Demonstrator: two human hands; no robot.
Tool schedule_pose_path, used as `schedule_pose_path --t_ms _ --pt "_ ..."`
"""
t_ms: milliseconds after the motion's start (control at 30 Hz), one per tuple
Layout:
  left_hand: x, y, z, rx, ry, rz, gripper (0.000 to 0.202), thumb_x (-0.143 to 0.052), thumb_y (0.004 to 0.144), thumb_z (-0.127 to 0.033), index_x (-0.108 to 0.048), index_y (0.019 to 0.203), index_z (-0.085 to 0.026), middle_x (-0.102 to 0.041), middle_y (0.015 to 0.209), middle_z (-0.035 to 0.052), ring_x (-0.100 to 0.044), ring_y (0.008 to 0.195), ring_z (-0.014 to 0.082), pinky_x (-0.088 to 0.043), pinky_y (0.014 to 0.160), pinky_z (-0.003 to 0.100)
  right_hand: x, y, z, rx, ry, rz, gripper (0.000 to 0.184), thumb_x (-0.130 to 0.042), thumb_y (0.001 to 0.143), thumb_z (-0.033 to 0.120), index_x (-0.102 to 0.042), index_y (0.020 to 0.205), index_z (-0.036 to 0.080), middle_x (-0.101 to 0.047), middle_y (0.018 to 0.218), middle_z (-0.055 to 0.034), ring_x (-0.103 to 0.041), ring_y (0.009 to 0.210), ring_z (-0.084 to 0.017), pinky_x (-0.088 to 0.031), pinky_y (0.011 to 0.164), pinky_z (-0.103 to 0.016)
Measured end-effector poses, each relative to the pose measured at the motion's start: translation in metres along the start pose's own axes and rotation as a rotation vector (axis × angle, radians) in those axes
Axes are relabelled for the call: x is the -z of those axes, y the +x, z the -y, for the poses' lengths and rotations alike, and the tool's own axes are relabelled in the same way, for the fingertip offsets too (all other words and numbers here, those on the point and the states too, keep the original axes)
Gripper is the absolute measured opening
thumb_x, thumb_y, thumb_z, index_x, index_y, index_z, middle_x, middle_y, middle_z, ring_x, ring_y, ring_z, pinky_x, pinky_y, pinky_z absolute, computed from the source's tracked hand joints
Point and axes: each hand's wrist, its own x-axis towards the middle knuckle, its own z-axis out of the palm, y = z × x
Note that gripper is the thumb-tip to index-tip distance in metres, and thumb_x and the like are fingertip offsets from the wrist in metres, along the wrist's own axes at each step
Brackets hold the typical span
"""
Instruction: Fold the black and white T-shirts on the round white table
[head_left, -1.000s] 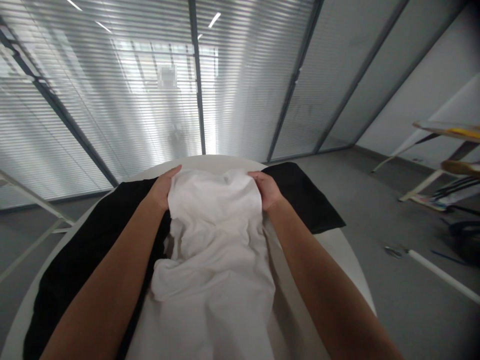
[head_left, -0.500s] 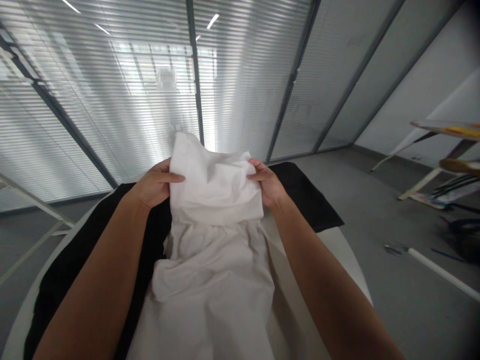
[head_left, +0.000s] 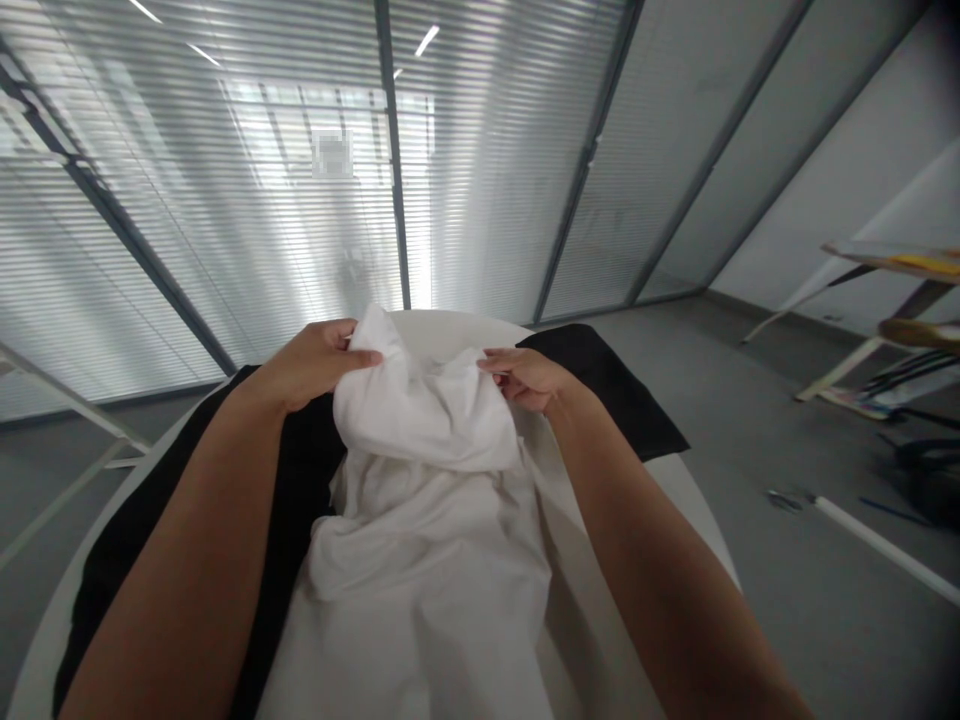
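Clenching the crumpled white cotton garment [head_left: 427, 420] at frame centre in bare left hand [head_left: 315, 365] and bare right hand [head_left: 529, 380], holding both pinches level above the flat black cloth [head_left: 607, 390].

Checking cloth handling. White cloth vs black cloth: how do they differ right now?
The white cloth is rumpled and creased, while the black cloth lies flatter. The white cloth's far end is bunched in the left hand and touched by the right hand's fingers; neither hand holds the black cloth. The white cloth runs up the middle, with the black cloth showing on both sides. Both are fabric on the same round white table top.
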Motion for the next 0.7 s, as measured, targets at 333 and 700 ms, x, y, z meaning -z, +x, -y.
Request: schedule_pose_path --t_ms 333,700 --pt "-0.022 0.012 0.003 -0.336 -0.383 -0.242 0.045 -0.081 0.058 -0.025 -0.066 0.098 -0.016 -0.071 0.094 0.0044 -0.067 0.089 0.0215 -0.057 0.078 0.038 -0.004 -0.027 0.036 0.416 0.049 -0.103 0.029 -0.066 0.063 0.007 -0.067 0.089 0.020 -0.067 0.082 0.0009 -0.060 0.079 -0.014 -0.057 0.080 -0.036" --pt "-0.022 0.034 0.051 -0.402 -0.073 -0.432 0.010 -0.070 0.062 -0.020 -0.066 0.070 -0.015 -0.062 0.066 -0.0018 -0.055 0.067 0.0124 -0.044 0.062 0.021 -0.003 -0.001 0.010 0.555 0.070 -0.059 0.016 -0.065 0.057 0.012 -0.064 0.071 0.020 -0.065 0.075 0.0030 -0.060 0.080 -0.014 -0.048 0.083 -0.029"
